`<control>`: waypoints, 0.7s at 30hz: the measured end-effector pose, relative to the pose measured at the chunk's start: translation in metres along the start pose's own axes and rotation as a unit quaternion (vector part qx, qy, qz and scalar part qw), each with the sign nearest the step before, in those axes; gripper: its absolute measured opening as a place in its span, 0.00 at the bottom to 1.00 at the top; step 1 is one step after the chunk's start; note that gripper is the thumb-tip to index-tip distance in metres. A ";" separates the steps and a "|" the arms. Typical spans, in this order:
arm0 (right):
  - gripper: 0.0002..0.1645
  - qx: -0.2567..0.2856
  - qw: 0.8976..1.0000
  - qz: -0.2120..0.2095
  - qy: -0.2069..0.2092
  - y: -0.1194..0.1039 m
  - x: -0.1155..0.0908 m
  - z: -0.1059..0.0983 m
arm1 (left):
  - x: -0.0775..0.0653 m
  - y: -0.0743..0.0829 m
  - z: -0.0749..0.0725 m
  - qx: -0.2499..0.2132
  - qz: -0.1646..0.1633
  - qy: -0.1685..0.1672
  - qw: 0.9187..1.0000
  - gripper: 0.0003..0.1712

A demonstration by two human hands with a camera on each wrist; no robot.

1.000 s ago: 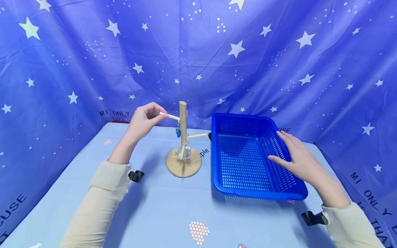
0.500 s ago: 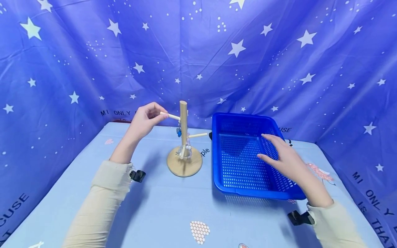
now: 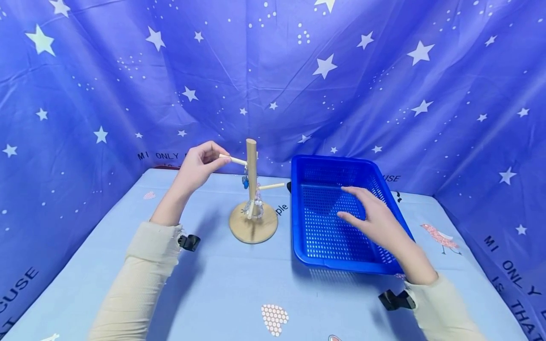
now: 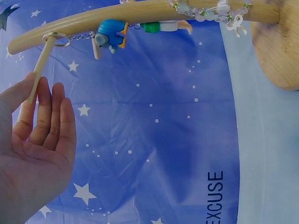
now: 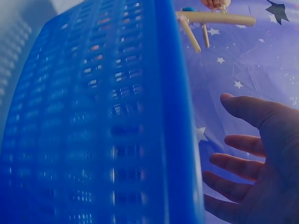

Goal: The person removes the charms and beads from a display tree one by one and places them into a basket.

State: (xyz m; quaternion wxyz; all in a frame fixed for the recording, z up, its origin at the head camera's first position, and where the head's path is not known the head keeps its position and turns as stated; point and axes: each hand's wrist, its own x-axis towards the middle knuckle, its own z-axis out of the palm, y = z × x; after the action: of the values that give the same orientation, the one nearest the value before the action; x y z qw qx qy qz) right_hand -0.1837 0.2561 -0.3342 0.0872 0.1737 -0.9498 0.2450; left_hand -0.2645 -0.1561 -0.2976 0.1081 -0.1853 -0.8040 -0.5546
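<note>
My left hand (image 3: 197, 166) pinches the tip of an upper peg (image 4: 41, 70) on a wooden jewelry stand (image 3: 252, 170) between thumb and fingers. A metal key ring loops that peg near the post, and from it hangs a keychain with a blue bird-like figure (image 4: 111, 33). Beyond it in the left wrist view is a green and white figure (image 4: 161, 27). Beaded bracelets (image 4: 210, 15) with small charms hang low by the round base (image 3: 239, 227). My right hand (image 3: 375, 220) hovers over the blue plastic basket (image 3: 297, 227), fingers spread and holding nothing.
The perforated basket stands just right of the stand, on a light blue tablecloth (image 3: 230, 293) with printed hearts and a bird. A lower peg (image 3: 272, 186) points toward the basket's left rim. A blue star-patterned curtain (image 3: 273, 71) hangs behind the table.
My right hand has moved left, from the basket's right rim to above its middle. The left hand keeps its pinch on the peg, and the stand has stayed put.
</note>
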 end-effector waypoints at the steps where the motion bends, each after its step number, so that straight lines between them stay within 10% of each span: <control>1: 0.39 0.003 1.000 -0.001 0.001 -0.002 0.001 0.002 | 0.000 0.000 0.000 -0.001 0.000 0.000 1.000 0.10; 21: 0.34 0.062 0.998 -0.029 -0.002 -0.052 0.018 0.038 | 0.001 -0.001 0.000 -0.022 -0.002 -0.004 1.000 0.10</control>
State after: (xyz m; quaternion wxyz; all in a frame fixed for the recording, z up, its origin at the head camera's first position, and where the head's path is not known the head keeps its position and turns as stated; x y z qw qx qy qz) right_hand -0.1843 0.1892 -0.3394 0.0812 0.2072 -0.9276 0.3000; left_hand -0.2661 -0.1563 -0.2983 0.1002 -0.1881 -0.7925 -0.5714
